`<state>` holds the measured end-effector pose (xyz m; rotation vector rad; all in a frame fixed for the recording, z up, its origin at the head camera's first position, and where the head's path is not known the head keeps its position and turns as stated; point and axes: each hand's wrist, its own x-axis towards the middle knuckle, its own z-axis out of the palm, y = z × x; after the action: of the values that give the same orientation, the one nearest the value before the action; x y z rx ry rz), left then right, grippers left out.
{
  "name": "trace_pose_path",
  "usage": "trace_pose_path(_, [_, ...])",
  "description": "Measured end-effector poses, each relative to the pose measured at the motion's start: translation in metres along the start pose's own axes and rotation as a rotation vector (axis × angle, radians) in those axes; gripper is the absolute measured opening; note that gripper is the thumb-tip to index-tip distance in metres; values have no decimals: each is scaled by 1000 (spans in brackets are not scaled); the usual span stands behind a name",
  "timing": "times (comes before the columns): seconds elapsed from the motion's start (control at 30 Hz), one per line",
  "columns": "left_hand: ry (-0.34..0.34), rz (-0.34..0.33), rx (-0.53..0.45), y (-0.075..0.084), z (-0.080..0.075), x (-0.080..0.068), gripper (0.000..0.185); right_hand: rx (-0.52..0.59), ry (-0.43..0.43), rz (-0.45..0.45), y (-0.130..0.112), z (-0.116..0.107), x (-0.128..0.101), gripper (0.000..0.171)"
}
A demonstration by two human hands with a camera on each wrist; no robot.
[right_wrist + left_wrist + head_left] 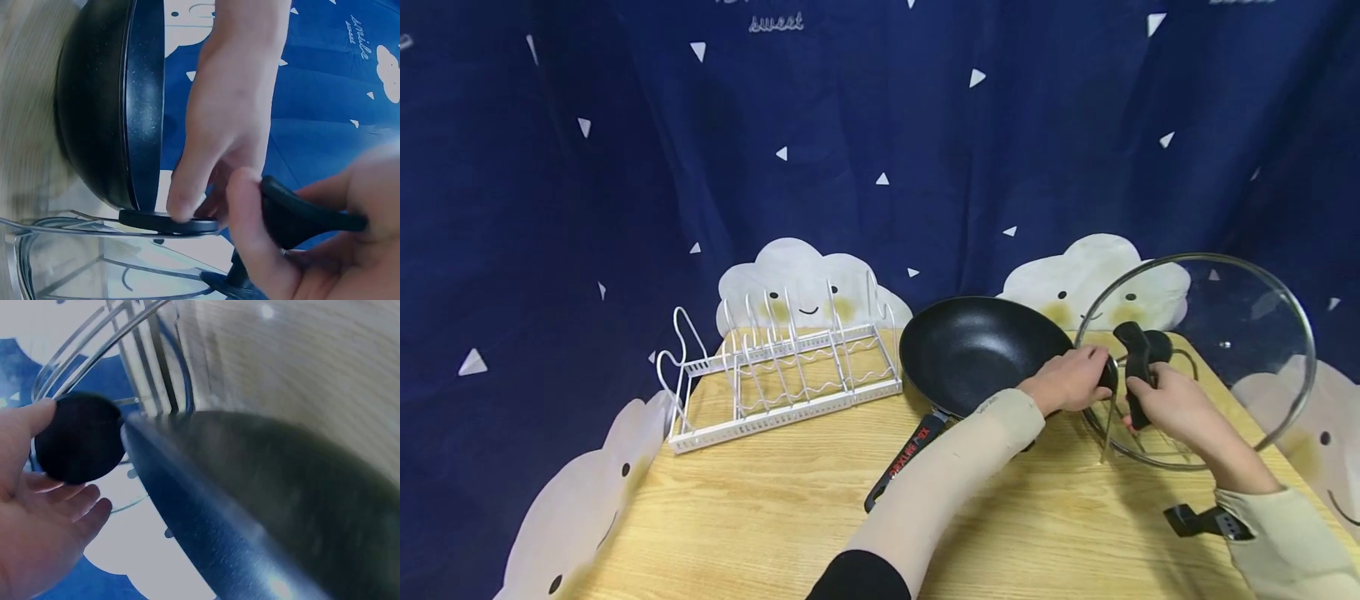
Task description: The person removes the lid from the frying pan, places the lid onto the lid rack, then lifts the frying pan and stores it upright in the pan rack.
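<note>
A: How are the hands posed?

B: The left hand is reached across the wooden table, its sleeve laid over the rim of the black pan. Its fingers are curled onto the round black knob, with the thumb set against the knob's edge. The right hand is closed round the black curved handle, the thumb wrapped over it in the right wrist view.

A: And where is the lid held?

B: The glass lid is held tilted nearly on edge, just right of the pan, its lower rim close to the table; whether it touches the wood cannot be told. The two hands are nearly touching at its middle.

A: Which way is it faced?

B: Its inner side seems to be turned toward the person, though this is only likely, since the glass is see-through. The handle's long axis is run roughly up and down.

A: What room is left around it?

B: The table's right edge lies close beneath the lid. The white wire rack stands well apart at the left, with bare wood in front of it. The pan's long handle is pointed toward the near edge.
</note>
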<state>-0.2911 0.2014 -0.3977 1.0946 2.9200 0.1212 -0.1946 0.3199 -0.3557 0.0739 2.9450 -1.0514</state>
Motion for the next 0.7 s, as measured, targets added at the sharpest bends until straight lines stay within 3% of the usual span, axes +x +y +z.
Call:
trace_pose_path(0.17, [-77,-14,48,-11,-17,-7,54,-100,72,-18,-3,-5,-2,64])
trace_pose_path(0.33, [-179,-28,88,-25,-40,-20,54,-175,183,-109,-10,-9,-5,60])
trace_pose_path(0.53, [-246,0,171,-47,-65,-47,59,-272,300,-194,-26,-4,-12,52])
trace_pose_path(0.7, [-255,37,200,-73,-77,-74,60,-273,344,-283,-42,6,-19,47])
